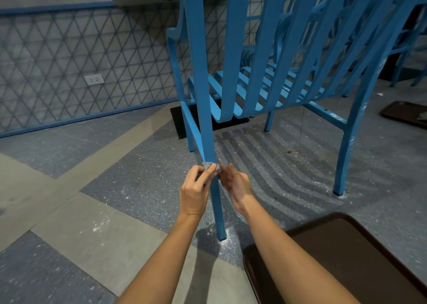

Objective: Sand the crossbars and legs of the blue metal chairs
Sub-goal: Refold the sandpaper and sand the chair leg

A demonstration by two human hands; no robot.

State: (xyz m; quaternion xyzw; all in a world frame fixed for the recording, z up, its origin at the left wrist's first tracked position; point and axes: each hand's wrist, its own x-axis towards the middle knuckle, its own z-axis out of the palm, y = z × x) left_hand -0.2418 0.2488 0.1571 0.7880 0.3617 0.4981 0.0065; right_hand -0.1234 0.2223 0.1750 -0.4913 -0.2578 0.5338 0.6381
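While left hand (195, 188) and right hand (235, 183) pinch grey sanding pad (211, 166) round near chair leg (209, 128), fingers clamped on pad from both sides. Blue chair (265, 61) stands just ahead. Brown tray (346, 257) lies by right arm, second tray (406, 113) far right. White dust round leg foot. Speckled grey floor (92, 165), mesh wall (69, 56) with socket (93, 79) behind. Open floor at left.

Bright blue painted metal chair (261, 56) with slatted seat and back, its rear leg (209, 123) the same blue; small grey speckled sanding pad (211, 166); dark brown plastic tray (360, 257); floor (92, 188) of dark grey speckled and plain beige tiles, dusted white; grey wall (69, 56) with blue triangular lattice pattern; white outlet (93, 79)
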